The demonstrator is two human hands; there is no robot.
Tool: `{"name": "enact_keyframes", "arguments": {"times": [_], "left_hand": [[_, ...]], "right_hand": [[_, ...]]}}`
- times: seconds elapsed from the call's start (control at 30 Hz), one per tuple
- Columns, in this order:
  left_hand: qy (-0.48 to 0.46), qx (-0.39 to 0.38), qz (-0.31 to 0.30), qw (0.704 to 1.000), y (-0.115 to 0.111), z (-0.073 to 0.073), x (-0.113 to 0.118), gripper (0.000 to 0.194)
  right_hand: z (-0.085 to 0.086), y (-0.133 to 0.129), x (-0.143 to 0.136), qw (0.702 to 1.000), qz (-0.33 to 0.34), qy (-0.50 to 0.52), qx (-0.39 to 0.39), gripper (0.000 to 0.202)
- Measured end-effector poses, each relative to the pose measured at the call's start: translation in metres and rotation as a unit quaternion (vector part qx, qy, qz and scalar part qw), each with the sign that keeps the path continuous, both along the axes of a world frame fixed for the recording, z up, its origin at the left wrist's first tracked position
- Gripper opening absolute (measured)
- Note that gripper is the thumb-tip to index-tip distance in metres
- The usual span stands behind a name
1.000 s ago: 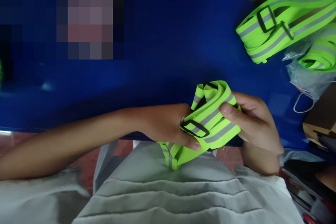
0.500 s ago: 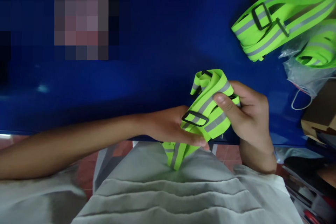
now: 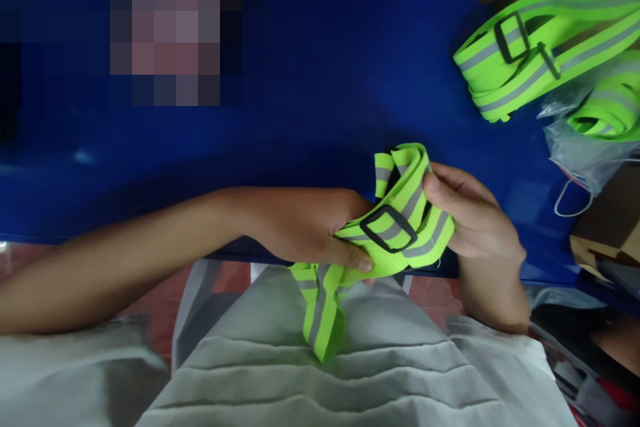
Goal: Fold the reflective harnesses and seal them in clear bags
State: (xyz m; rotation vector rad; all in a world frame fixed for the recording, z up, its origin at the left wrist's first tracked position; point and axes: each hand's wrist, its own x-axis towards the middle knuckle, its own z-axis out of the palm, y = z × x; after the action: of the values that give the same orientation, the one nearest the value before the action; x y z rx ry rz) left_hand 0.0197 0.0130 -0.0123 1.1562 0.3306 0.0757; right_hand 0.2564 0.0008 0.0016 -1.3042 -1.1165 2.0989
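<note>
Between my hands is a neon-green reflective strap [image 3: 430, 240] with a grey stripe, folded into a bundle, a black slide buckle [image 3: 389, 228] on its near side. My left hand [image 3: 320, 227] grips the bundle's left end, its thumb across the front and the other fingers hidden behind. My right hand [image 3: 467, 213] pinches the right end, thumb on top of the folds. A loop of the strap hangs below my left hand, in front of the light grey clothing.
The blue table [image 3: 300, 107] spreads out ahead. At the upper right lie more folded green straps [image 3: 505, 60], a rolled strap [image 3: 613, 107], a clear plastic bag [image 3: 575, 153] with a white cord and a cardboard box [image 3: 607, 213]. A pixelated patch covers the upper left.
My right hand has shifted slightly down and right. The bundle has turned, its buckle now tilting down to the right, and the loop below my left hand hangs lower.
</note>
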Motion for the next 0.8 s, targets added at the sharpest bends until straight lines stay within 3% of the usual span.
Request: {"name": "enact_keyframes", "arguments": {"times": [0.07,0.13,0.2,0.27,0.43,0.53,0.63,0.8], "left_hand": [[-0.016,0.031,0.016,0.999,-0.002,-0.004,0.001,0.015],[-0.03,0.037,0.03,0.998,-0.004,-0.007,0.001,0.016],[-0.041,0.031,0.041,0.998,-0.006,-0.008,0.001,0.015],[-0.035,0.024,0.05,0.998,-0.006,-0.007,0.001,0.014],[-0.034,0.059,0.081,0.994,-0.004,-0.006,0.002,0.015],[-0.04,0.106,0.09,0.989,-0.005,-0.01,0.005,0.013],[-0.022,0.09,0.098,0.991,-0.008,-0.011,0.008,0.011],[-0.025,-0.083,0.13,0.988,-0.019,-0.009,0.015,0.006]], "right_hand": [[-0.008,-0.001,-0.003,0.999,0.014,-0.025,0.045,0.039],[-0.014,-0.003,-0.005,0.987,0.019,-0.071,0.141,0.041],[-0.015,-0.004,-0.006,0.954,0.028,-0.132,0.267,0.032],[-0.012,-0.005,-0.004,0.923,0.05,-0.173,0.34,0.027],[-0.001,-0.011,0.001,0.917,0.164,-0.136,0.336,0.067],[0.0,-0.018,-0.005,0.894,0.168,-0.193,0.369,0.085],[-0.001,-0.022,-0.011,0.884,0.132,-0.225,0.387,0.068],[0.002,-0.019,-0.01,0.896,0.081,-0.207,0.384,0.052]]}}
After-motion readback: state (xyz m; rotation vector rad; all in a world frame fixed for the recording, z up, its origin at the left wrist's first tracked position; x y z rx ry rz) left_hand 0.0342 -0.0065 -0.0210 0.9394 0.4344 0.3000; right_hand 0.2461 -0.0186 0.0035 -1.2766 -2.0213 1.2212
